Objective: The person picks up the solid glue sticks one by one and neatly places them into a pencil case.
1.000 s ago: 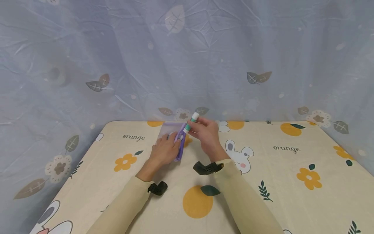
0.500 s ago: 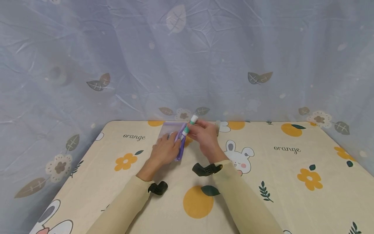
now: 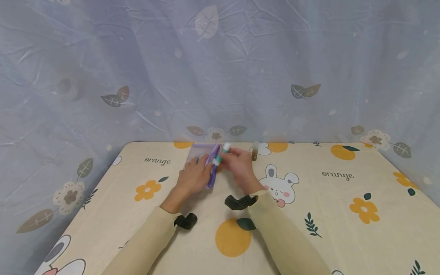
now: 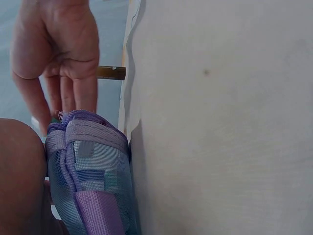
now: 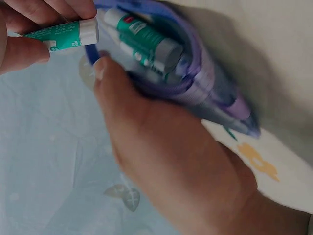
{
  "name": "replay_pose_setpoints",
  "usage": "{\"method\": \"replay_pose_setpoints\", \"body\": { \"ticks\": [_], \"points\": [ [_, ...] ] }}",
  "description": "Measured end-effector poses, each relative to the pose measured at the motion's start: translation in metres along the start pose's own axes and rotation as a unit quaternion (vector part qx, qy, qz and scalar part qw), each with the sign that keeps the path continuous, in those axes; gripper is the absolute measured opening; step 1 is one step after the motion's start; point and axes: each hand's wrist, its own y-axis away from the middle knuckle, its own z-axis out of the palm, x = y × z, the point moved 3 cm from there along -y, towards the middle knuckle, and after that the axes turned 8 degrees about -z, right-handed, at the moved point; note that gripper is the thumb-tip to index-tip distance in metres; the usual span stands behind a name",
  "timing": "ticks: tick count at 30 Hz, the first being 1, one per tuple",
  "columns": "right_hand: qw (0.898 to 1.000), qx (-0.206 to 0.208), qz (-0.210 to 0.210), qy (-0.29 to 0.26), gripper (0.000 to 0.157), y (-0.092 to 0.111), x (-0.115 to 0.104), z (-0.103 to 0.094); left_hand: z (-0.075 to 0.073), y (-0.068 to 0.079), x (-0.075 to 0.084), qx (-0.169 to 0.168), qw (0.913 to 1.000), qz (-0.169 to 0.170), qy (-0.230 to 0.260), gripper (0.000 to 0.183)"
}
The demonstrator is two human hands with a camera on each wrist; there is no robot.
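Observation:
My left hand (image 3: 194, 175) holds a purple mesh zip pouch (image 3: 210, 179) on the table, with the thumb at the rim of its gaping mouth. Inside, the right wrist view shows at least two green-and-white glue sticks (image 5: 146, 41). Between thumb and fingers my right hand (image 3: 238, 166) pinches another glue stick (image 5: 63, 35), its white end at the pouch's mouth. In the left wrist view the pouch (image 4: 93, 166) hides most of that stick, and my left hand (image 4: 19, 171) fills the lower left edge.
A brown tube (image 3: 254, 152) with a pale top stands near the table's back edge, to the right of my right hand. Behind the patterned tablecloth (image 3: 337, 198) hangs a grey-blue curtain (image 3: 261, 68).
My right hand has brought the glue stick down and slightly left to the pouch's mouth. The brown tube behind it now shows fully. The left hand stays put.

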Motion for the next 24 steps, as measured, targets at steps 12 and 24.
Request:
{"method": "replay_pose_setpoints", "body": {
  "ticks": [12,24],
  "points": [
    [1.000,-0.012,0.010,-0.005,0.031,0.001,0.018,0.004,-0.001,-0.001,-0.001,0.000,1.0000,0.003,0.003,0.057],
    [0.999,-0.021,0.035,-0.009,0.029,0.005,0.026,0.008,-0.001,0.000,0.001,0.001,1.0000,0.008,-0.004,0.057]
  ]
}}
